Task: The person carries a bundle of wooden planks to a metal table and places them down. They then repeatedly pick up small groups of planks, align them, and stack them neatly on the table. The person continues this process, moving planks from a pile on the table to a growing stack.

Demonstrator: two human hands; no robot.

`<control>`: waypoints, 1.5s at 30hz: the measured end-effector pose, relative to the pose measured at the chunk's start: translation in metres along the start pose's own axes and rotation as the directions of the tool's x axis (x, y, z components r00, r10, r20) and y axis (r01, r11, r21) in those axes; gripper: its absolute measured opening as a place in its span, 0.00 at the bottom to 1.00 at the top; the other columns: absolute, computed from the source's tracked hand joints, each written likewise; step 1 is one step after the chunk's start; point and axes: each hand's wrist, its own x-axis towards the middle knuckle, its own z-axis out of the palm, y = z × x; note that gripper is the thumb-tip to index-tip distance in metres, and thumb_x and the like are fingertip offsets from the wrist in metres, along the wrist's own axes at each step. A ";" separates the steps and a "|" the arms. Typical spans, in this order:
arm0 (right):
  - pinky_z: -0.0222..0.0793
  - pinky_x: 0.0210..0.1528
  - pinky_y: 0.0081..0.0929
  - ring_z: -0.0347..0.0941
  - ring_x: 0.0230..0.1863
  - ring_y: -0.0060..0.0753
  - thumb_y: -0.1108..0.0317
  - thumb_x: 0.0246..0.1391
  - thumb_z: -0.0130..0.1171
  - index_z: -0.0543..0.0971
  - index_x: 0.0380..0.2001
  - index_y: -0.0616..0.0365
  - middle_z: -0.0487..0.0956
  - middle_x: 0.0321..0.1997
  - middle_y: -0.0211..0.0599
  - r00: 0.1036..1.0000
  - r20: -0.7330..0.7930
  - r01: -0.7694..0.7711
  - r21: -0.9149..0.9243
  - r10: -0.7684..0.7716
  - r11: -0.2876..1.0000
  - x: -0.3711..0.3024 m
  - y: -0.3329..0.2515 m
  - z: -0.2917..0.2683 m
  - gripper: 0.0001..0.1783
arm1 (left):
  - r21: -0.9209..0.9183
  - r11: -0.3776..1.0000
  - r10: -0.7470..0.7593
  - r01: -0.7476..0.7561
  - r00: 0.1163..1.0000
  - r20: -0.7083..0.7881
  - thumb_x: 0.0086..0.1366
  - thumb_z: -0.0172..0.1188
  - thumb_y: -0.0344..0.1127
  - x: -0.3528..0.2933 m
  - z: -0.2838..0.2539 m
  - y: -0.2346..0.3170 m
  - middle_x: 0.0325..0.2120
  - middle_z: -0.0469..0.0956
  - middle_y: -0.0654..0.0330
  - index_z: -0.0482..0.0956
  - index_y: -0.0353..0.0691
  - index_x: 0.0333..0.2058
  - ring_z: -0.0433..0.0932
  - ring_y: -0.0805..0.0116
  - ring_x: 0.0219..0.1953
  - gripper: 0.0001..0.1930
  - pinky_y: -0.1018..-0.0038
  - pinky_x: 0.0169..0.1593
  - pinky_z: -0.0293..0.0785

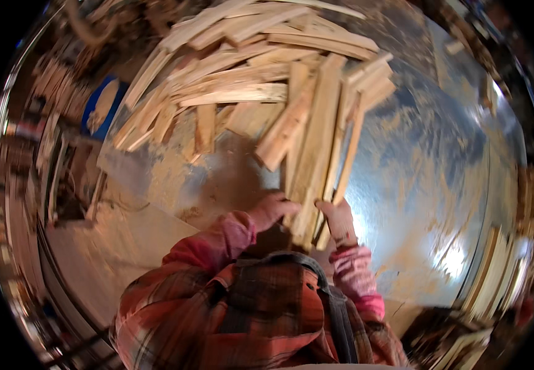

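Observation:
Several long wooden strips [316, 145] point toward me, their near ends close to my body. From the left, my left hand [272, 209] grips the near end of these strips, fingers closed at their edge. My right hand [338, 219] is closed on the right side of the same bundle, with a thin strip [351, 148] running past it. Beyond my hands, a loose pile of wooden boards [236, 77] lies across the far part of the metal table [408, 185]. A shorter board [286, 126] slants against the bundle's left side.
Sawdust is scattered over the metal surface. At the left stands a blue container [102, 106] with a pale top. Stacked wooden strips [492, 268] stand at the right edge, and more wood [48, 92] is piled at far left.

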 end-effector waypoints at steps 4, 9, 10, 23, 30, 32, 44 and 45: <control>0.77 0.47 0.37 0.82 0.41 0.39 0.61 0.50 0.67 0.79 0.53 0.61 0.86 0.40 0.43 0.977 -0.212 -0.100 -0.414 0.011 0.905 -0.027 -0.005 0.003 0.27 | 0.008 0.987 -0.159 0.160 0.986 -0.057 0.62 0.68 0.48 0.001 0.033 -0.038 0.41 0.85 0.54 0.84 0.32 0.49 0.82 0.66 0.45 0.25 0.66 0.50 0.76; 0.77 0.49 0.34 0.82 0.43 0.35 0.66 0.52 0.71 0.78 0.55 0.63 0.85 0.42 0.43 0.958 -0.095 0.169 -0.572 -0.269 0.803 -0.057 -0.018 0.001 0.27 | 0.286 0.925 -0.197 0.251 0.959 -0.202 0.62 0.70 0.48 -0.015 0.026 0.006 0.43 0.85 0.52 0.83 0.34 0.51 0.81 0.62 0.47 0.26 0.65 0.52 0.75; 0.77 0.50 0.34 0.82 0.43 0.36 0.64 0.51 0.72 0.78 0.55 0.63 0.85 0.42 0.43 0.966 0.105 0.250 -0.600 -0.235 0.760 -0.063 -0.025 0.020 0.28 | -0.006 0.998 -0.055 0.054 0.979 -0.196 0.60 0.70 0.52 0.002 0.028 -0.050 0.45 0.84 0.51 0.82 0.33 0.52 0.82 0.61 0.48 0.30 0.66 0.53 0.75; 0.71 0.63 0.44 0.75 0.61 0.55 0.53 0.48 0.70 0.75 0.60 0.63 0.78 0.59 0.56 0.439 0.411 0.868 -0.424 -0.799 0.259 0.055 -0.237 0.237 0.39 | 0.166 0.986 0.112 -0.026 0.841 -0.530 0.58 0.73 0.45 0.048 0.019 -0.020 0.42 0.85 0.56 0.81 0.35 0.51 0.83 0.66 0.44 0.26 0.70 0.49 0.78; 0.75 0.55 0.42 0.81 0.54 0.52 0.45 0.53 0.64 0.79 0.53 0.72 0.83 0.48 0.61 0.897 -0.430 -0.188 -0.577 -0.100 0.795 0.053 -0.036 -0.049 0.38 | -0.152 0.987 -0.083 0.056 0.981 -0.177 0.61 0.72 0.38 0.052 0.064 -0.016 0.43 0.84 0.58 0.76 0.38 0.56 0.82 0.70 0.40 0.26 0.72 0.42 0.80; 0.74 0.55 0.39 0.81 0.53 0.48 0.43 0.54 0.64 0.73 0.60 0.75 0.82 0.49 0.60 0.901 -0.399 -0.100 -0.577 -0.172 0.811 0.046 0.015 -0.058 0.45 | -0.188 0.979 -0.110 0.082 0.983 -0.145 0.62 0.69 0.37 0.041 0.089 -0.027 0.41 0.84 0.61 0.76 0.42 0.57 0.82 0.71 0.37 0.25 0.74 0.34 0.79; 0.80 0.49 0.34 0.81 0.47 0.35 0.55 0.64 0.59 0.76 0.59 0.66 0.83 0.49 0.44 0.946 0.306 -0.156 0.135 0.109 0.979 -0.168 0.090 -0.177 0.28 | 0.250 0.901 -0.414 0.353 0.536 0.736 0.67 0.61 0.35 -0.055 0.218 -0.025 0.51 0.81 0.55 0.82 0.35 0.52 0.76 0.66 0.57 0.17 0.71 0.58 0.72; 0.80 0.48 0.33 0.81 0.46 0.36 0.57 0.62 0.62 0.78 0.57 0.64 0.83 0.48 0.42 0.955 0.217 -0.246 0.203 0.202 0.948 -0.184 0.083 -0.183 0.27 | 0.555 0.786 -0.610 0.272 0.488 0.624 0.67 0.61 0.36 -0.054 0.243 0.034 0.49 0.82 0.56 0.83 0.36 0.51 0.77 0.67 0.55 0.16 0.71 0.57 0.73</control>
